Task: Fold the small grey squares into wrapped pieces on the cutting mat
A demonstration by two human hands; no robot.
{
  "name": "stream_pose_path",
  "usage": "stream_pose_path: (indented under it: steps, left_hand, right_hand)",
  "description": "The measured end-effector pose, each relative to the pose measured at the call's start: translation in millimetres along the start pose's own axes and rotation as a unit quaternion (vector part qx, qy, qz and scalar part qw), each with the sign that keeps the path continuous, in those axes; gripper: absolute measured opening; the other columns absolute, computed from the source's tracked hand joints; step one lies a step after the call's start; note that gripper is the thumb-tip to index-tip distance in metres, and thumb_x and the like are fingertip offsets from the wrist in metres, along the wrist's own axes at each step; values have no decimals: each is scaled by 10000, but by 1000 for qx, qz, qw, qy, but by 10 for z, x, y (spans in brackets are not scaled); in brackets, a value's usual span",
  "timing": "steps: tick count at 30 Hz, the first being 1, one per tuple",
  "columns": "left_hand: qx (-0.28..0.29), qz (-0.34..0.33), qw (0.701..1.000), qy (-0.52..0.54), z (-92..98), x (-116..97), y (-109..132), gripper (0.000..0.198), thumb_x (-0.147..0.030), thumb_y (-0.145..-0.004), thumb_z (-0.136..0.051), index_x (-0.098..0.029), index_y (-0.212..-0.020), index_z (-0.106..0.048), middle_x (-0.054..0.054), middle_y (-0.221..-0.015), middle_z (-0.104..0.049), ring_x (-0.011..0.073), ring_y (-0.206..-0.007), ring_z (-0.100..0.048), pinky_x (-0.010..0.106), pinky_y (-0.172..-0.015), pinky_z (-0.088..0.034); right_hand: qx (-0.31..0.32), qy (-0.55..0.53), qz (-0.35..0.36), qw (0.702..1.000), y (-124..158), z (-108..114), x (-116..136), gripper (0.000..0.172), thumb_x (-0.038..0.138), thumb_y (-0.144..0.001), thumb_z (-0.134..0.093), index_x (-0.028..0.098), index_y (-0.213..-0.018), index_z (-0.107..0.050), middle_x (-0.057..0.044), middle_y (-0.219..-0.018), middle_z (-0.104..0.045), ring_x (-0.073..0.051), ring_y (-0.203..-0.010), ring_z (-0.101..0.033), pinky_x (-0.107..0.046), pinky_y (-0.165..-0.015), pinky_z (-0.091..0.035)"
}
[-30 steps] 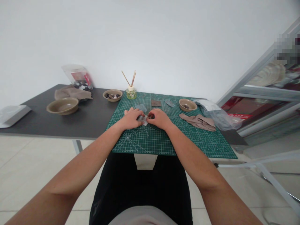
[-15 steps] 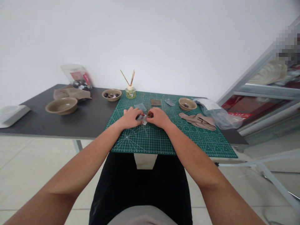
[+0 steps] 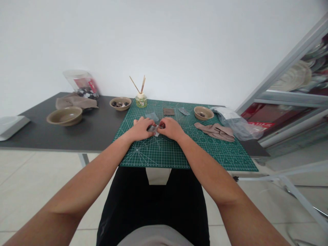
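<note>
On the green cutting mat, my left hand holds a small whitish piece between thumb and fingers. Its kind is too small and blurred to make out. My right hand has thumb and fingertips pinched together at the right edge of that piece; whatever lies between them is hidden. Just beyond my left fingers lies a clear bluish sheet. Farther back on the mat are a brown square and a clear, wavy-edged piece.
A bowl with a few stones, a brown cloth and a plastic bag lie right. A reed diffuser stands behind. Leftward are a bowl of stones, another bowl, cloth and a bag of stones.
My hands stay together around the whitish piece, with only slight finger movement. The whole view has shifted a little, so things appear slightly farther left.
</note>
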State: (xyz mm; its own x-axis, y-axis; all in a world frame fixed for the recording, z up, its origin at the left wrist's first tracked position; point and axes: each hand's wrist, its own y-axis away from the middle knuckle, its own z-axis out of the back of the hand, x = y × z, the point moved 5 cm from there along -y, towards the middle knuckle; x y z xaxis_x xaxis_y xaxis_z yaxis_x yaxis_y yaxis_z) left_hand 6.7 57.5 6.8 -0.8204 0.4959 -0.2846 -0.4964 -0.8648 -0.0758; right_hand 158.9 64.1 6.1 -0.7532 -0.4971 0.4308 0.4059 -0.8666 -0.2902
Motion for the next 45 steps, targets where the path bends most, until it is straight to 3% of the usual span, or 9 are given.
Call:
stream_pose_path:
  steps: [4, 8, 12, 22, 36, 41, 45]
  left_hand:
    - [2, 1, 1000, 5, 13, -11, 9, 351, -435, -801, -599, -225, -1080, -636, 98, -1043, -645, 339, -1056, -479, 437, -824, -316]
    - [0, -3, 1000, 9, 13, -12, 8, 298, -424, -802, -595, -221, -1018, -623, 94, -1032, -640, 338, -1049, -475, 442, -831, -313]
    - [3, -1, 1000, 6, 0, -2, -2, 314, -451, -803, -598, -215, -1008, -626, 90, -1002, -640, 332, -1030, -475, 436, -821, -312]
    - [6, 8, 1000, 7, 0, 10, -9, 371, -432, -805, -600, -232, -1116, -638, 87, -1005, -627, 323, -1025, -472, 416, -822, -303]
    - [7, 9, 1000, 11, -17, 39, -26, 379, -463, -804, -616, -234, -1104, -645, 84, -1027, -639, 321, -1029, -482, 404, -809, -298]
    - [9, 14, 1000, 11, -9, 20, -25, 379, -454, -803, -608, -234, -1108, -649, 91, -1048, -634, 326, -1033, -480, 413, -810, -294]
    - [6, 12, 1000, 12, -21, 40, -32, 381, -477, -794, -613, -231, -1084, -643, 89, -1037, -633, 327, -1035, -479, 411, -813, -294]
  right_hand:
    - [19, -20, 23, 999, 23, -18, 13, 139, 273, -748, -735, 159, -762, -657, -23, -787, -614, -156, -757, -534, -278, -718, -380]
    - [43, -49, 57, 996, 16, -61, 70, 129, 248, -778, -736, 152, -847, -683, -17, -813, -628, -146, -789, -553, -265, -747, -387]
    - [35, -25, 31, 999, -5, -61, 57, 161, 302, -863, -684, 145, -899, -691, -37, -852, -633, -156, -817, -553, -281, -771, -384]
    - [2, 9, -39, 999, 19, 3, -2, 127, 278, -847, -661, 158, -883, -682, -54, -877, -660, -179, -815, -562, -297, -763, -397]
    - [8, -37, 0, 999, 50, -3, 11, 146, 278, -742, -760, 164, -765, -671, -12, -766, -629, -154, -753, -537, -277, -711, -370]
    - [-22, -1, -25, 999, 37, 9, -23, 117, 271, -785, -718, 164, -799, -672, -33, -800, -643, -176, -796, -535, -295, -737, -376]
    - [1, -19, 14, 1000, 26, -14, 32, 125, 275, -814, -718, 158, -849, -690, -33, -805, -654, -173, -815, -550, -296, -768, -382]
